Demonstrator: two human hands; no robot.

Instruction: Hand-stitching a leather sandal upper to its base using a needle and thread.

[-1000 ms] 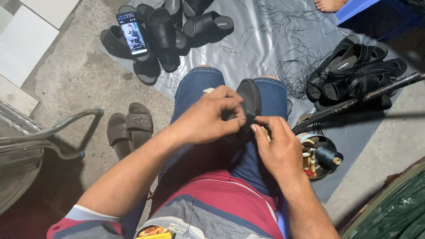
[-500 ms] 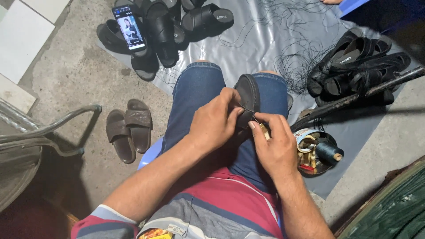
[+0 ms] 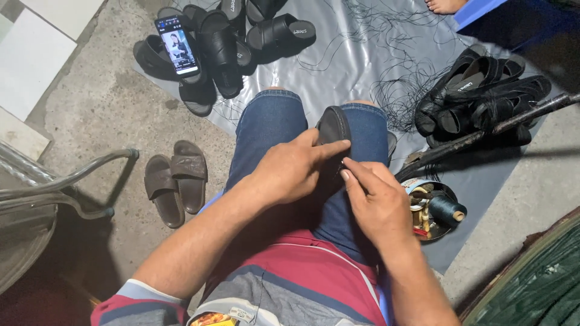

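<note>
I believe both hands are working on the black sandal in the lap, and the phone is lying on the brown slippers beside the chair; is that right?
Not quite. In the head view the phone lies on the pile of black sandals ahead, not on the brown slippers. The left hand and right hand are indeed on the black sandal in the lap.

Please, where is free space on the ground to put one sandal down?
Bare sheet lies ahead of the knees, between the left sandal pile and the thread tangle. Bare concrete lies between the brown slippers and that pile. Crowded: the right pile and the tin.
</note>
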